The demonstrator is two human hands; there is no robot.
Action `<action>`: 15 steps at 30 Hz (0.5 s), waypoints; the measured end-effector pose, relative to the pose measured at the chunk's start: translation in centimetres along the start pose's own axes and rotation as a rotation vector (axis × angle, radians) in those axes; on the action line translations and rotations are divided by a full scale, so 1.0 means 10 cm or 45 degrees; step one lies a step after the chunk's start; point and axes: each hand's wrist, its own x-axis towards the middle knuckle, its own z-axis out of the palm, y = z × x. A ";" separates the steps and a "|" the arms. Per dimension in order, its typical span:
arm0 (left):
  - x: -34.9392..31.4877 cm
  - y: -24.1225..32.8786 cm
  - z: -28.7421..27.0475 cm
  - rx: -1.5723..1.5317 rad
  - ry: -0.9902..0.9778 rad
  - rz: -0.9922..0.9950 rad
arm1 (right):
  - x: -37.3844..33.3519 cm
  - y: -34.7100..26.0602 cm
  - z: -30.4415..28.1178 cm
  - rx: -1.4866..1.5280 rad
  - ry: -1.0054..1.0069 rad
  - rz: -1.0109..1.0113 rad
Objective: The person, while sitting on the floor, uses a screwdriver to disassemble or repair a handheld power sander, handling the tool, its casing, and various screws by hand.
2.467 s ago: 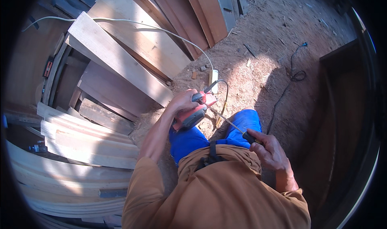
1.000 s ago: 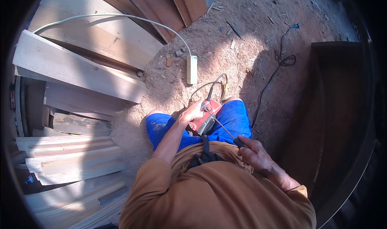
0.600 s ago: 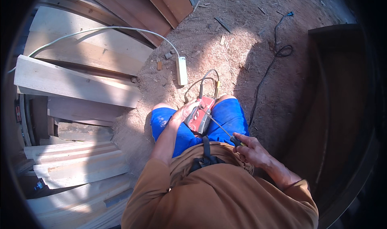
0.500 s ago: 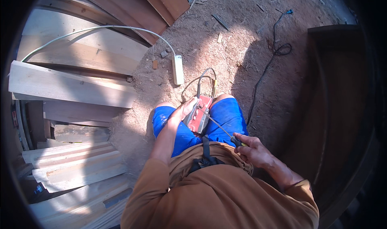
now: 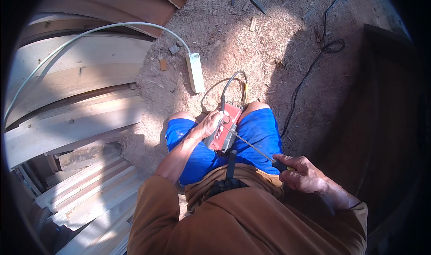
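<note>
A red power tool [image 5: 231, 112] with dark grey parts rests between my thighs, over the blue shorts [image 5: 258, 129]. My left hand [image 5: 211, 124] is closed around the tool's dark handle. Held in my right hand [image 5: 301, 174], fingers wrapped round its dark grip, is a long-shafted screwdriver [image 5: 252, 146]. Its shaft slants up and left to the tool; the tip is near my left fingers, and I cannot tell what it touches. From the tool's far end a black power cable [image 5: 233, 77] loops up and over to a yellow piece [image 5: 246, 90].
Beyond my knees lies a white power strip [image 5: 195, 73] with a pale cable [image 5: 107, 26] running left. Stacked wooden planks [image 5: 76, 134] fill the left side. A black cord [image 5: 298, 87] trails over shavings-covered ground [image 5: 224, 35]. At the right stands a large dark wooden piece [image 5: 359, 120].
The whole view has shifted slightly. My right hand and the screwdriver sit a little farther right and lower. My left hand keeps its hold on the tool's handle.
</note>
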 end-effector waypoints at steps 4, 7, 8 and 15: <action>0.04 0.06 -0.01 0.093 -0.059 0.053 | 0.00 -0.17 -0.11 0.276 -0.043 0.126; 0.05 0.04 -0.03 0.100 -0.057 0.038 | 0.06 -0.15 -0.14 0.073 -0.044 0.009; 0.06 0.06 -0.03 0.133 -0.037 0.070 | 0.07 -0.15 -0.14 0.009 -0.042 -0.051; 0.10 0.06 -0.10 0.007 -0.104 -0.057 | 0.12 -0.39 -0.17 -0.242 -0.028 -0.086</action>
